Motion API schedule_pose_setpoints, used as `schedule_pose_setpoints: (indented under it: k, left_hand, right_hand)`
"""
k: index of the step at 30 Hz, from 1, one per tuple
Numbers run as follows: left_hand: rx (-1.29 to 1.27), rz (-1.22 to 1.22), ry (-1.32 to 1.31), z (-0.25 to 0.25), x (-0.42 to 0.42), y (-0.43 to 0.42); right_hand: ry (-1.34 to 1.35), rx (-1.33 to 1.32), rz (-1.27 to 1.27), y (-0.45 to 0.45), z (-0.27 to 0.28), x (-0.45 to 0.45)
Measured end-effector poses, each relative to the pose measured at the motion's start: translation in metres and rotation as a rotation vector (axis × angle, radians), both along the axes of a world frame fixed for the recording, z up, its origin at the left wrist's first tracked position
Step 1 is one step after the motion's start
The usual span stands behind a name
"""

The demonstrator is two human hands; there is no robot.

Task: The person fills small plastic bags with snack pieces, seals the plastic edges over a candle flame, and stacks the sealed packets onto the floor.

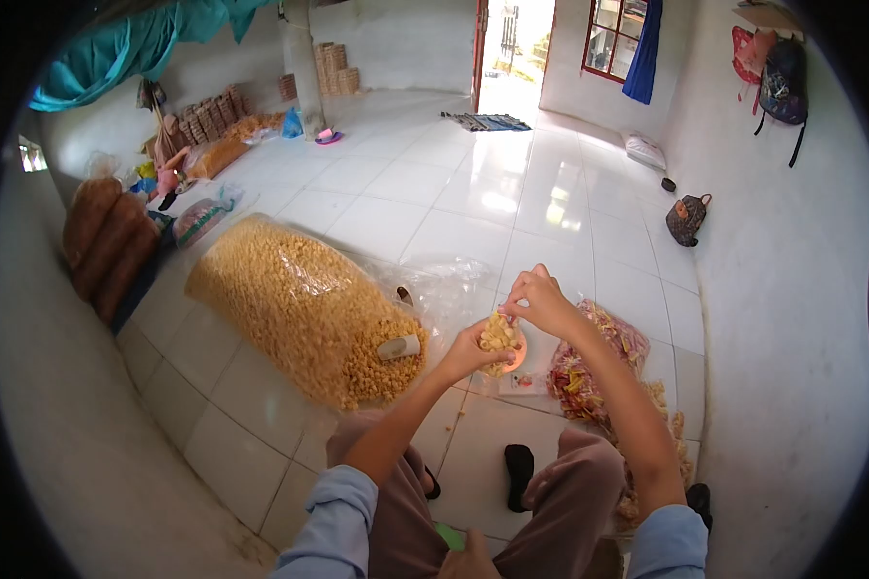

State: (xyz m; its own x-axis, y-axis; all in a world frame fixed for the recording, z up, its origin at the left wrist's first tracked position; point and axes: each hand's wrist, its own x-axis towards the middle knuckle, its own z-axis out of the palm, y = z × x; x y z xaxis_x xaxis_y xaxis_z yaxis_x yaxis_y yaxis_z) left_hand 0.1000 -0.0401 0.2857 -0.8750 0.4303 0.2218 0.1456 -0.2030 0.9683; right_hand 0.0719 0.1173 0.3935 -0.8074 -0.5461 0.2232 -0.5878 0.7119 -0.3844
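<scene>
My left hand (470,352) is closed around a small clear bag of yellow snack pieces (498,333), held up in front of my knees. Just above it, my right hand (539,297) has its fingers pinched together at the top edge of the bag. A round, pinkish-orange glowing thing (518,351) shows behind the bag; I cannot tell what it is. To the left lies a very large clear sack of yellow snack pieces (290,299), its mouth towards me. A whitish scoop (399,347) rests on the pieces at that mouth.
Right of my hands sits a clear bag of red and yellow packets (599,362), with filled small bags (661,405) beside it. Brown filled sacks (106,241) lean on the left wall. A handbag (687,220) stands by the right wall. A pillar (304,68) rises at the back.
</scene>
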Motion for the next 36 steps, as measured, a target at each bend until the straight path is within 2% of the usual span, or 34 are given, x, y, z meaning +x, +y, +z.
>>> schedule_pose_setpoints:
  k: [2,4,5,7,9,11,17,19,20,27,29,30,36]
  left_hand:
    - [-0.022,0.051,0.057,0.0,0.001,0.001]
    - [-0.071,0.065,0.103,0.0,0.0,0.001]
    - [-0.119,0.078,0.151,0.0,0.0,0.001]
    - [-0.085,0.089,0.15,-0.002,-0.001,0.002]
    - [-0.053,0.096,0.153,0.003,0.001,0.002]
    - [-0.264,0.167,0.198,0.014,0.009,0.0]
    - [-0.148,0.177,0.21,0.003,0.004,-0.001]
    - [-0.103,0.145,0.163,-0.007,-0.007,-0.003]
    - [-0.059,0.107,0.112,-0.013,-0.011,-0.003]
    - [-0.016,0.11,0.126,0.008,0.0,-0.003]
    - [0.129,-0.037,-0.074,0.014,0.003,-0.007]
    - [0.129,-0.035,-0.075,0.009,0.0,-0.008]
    - [-0.105,0.192,0.033,0.009,0.002,-0.02]
  right_hand:
    - [0.021,-0.01,-0.01,0.001,-0.004,-0.002]
    - [0.146,0.118,0.014,0.002,0.006,0.005]
    - [0.145,0.118,0.014,0.002,0.008,0.007]
    - [0.305,0.076,0.075,0.0,0.01,0.009]
    - [0.271,0.092,0.108,-0.006,0.001,0.01]
    - [0.237,0.109,0.146,-0.007,-0.004,0.008]
    - [0.098,0.165,0.121,-0.004,-0.011,0.003]
    - [0.023,-0.077,0.008,-0.003,-0.002,0.004]
    - [0.02,-0.074,0.01,-0.003,0.001,0.005]
    - [0.08,-0.095,0.125,0.002,0.012,0.007]
    - [0.083,-0.149,0.116,0.0,0.02,0.009]
    - [0.124,-0.154,0.13,0.0,0.023,0.01]
    - [0.289,-0.048,0.221,-0.018,0.034,0.021]
